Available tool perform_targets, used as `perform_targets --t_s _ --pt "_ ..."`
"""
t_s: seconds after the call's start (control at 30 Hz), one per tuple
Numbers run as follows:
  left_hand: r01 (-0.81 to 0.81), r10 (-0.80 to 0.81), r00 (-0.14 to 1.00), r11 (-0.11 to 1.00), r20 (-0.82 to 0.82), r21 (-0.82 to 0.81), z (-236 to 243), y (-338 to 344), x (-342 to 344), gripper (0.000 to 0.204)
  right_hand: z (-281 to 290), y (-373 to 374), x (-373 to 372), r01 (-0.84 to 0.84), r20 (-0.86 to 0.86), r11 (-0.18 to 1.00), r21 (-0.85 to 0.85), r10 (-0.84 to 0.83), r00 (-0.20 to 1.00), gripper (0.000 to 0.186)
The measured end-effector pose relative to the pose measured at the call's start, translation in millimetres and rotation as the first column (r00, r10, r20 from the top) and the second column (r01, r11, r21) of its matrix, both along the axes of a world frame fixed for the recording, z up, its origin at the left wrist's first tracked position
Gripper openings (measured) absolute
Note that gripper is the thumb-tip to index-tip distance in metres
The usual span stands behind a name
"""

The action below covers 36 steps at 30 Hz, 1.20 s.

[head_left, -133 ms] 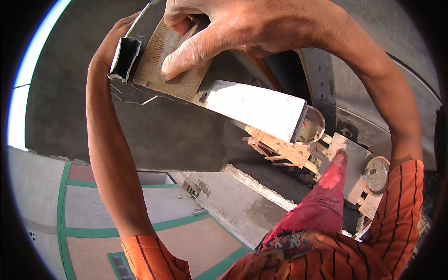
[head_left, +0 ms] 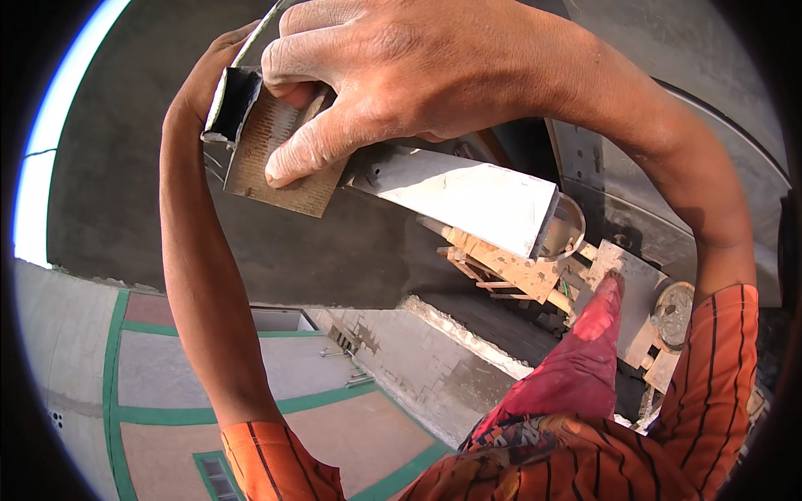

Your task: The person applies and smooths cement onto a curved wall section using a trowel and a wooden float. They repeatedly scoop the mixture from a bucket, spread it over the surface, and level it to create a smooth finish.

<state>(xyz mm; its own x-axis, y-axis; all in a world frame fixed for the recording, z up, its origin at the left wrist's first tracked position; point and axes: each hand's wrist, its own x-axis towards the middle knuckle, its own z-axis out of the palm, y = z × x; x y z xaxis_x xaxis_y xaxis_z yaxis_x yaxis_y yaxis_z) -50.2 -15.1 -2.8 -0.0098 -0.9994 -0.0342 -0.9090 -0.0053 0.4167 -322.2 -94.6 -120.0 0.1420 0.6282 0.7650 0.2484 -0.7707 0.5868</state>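
My right hand (head_left: 393, 75) reaches across the top and is closed on a small rectangular plastering float (head_left: 288, 188). The float is brown with a ribbed face; my thumb lies along it and my fingers curl round its grip. Just left of the float shows the dark open end of a hollow rectangular metal bar (head_left: 232, 104), its edges crusted pale. Behind this bar, my left hand (head_left: 215, 67) is wrapped against its far side, fingers mostly hidden. A white box-shaped length (head_left: 468, 196) slants down to the right below my right hand; whether it joins the bar is hidden.
Dark fresh-looking plaster (head_left: 309, 250) covers the surface behind. Down right are a wooden plank platform (head_left: 501, 259), a bucket (head_left: 572, 225) and a round pan of grey mix (head_left: 672, 313). My red-trousered leg (head_left: 576, 359) stands on the boards. A green-trimmed wall (head_left: 200, 415) lies lower left.
My right hand and the float have shifted left, closer to the bar's open end. More of the white length's upper end shows. My left hand and the bar have edged slightly right.
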Motion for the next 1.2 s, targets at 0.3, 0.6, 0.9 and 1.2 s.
perform_targets --t_s 0.3,0.6,0.9,1.2 --pt "-0.097 0.166 0.95 0.962 0.264 -0.255 4.9 6.0 -37.7 0.041 -11.9 -94.0 -55.0 0.35 -0.063 0.901 0.258 -0.345 0.936 0.046" --pt "0.2 -0.148 0.913 0.975 0.38 -0.101 3.3 4.4 1.0 0.044 -34.7 -66.9 8.1 -0.027 0.019 0.973 0.228 0.023 1.0 0.042" --pt "-0.214 0.314 0.892 0.927 0.325 -0.308 -10.0 14.2 10.7 0.044 -186.5 -184.8 -46.3 -0.094 0.093 -0.007 0.996 -0.072 0.993 0.044" --pt "-0.281 0.394 0.85 0.9 0.348 -0.333 -10.9 15.5 6.0 0.042 -563.5 -22.6 -23.5 0.416 0.23 -0.826 0.38 0.52 0.823 0.031"
